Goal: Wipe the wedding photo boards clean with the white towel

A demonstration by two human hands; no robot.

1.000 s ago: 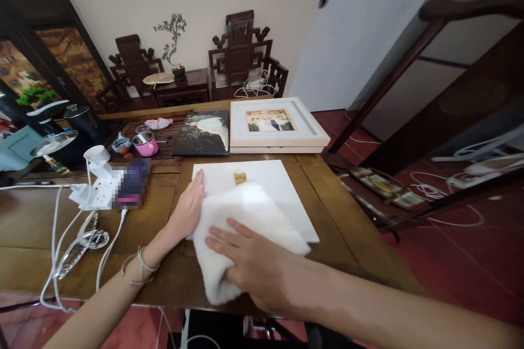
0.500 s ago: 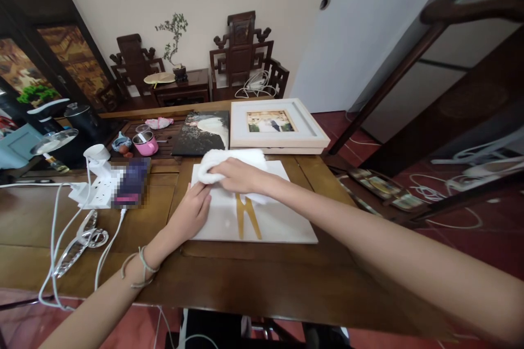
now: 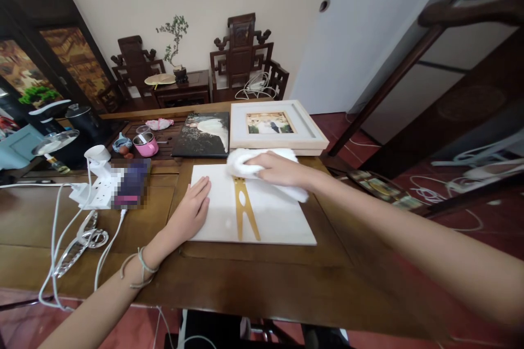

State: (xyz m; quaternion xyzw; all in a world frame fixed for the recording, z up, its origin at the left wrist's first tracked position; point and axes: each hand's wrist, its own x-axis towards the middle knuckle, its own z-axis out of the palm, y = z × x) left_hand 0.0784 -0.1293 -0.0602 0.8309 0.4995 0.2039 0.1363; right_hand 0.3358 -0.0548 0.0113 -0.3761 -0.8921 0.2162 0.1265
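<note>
A white board lies flat on the wooden table, with a gold A-shaped stand leg on its surface. My right hand grips a bunched white cloth against the board's upper right part. The cloth's loose end spreads past the board's right edge and covers its top corner there. At the left edge of the board rests my left hand, flat with fingers stretched out, holding nothing.
Behind the board are a dark picture panel and a pale framed photo. Leftward lie a power strip, a silver hair claw, white cables and a pink cup. The table ends in front and at right.
My right hand has slid the cloth rightward across the board, uncovering the upper part of the gold leg and the board's top left. My left hand stays in place.
</note>
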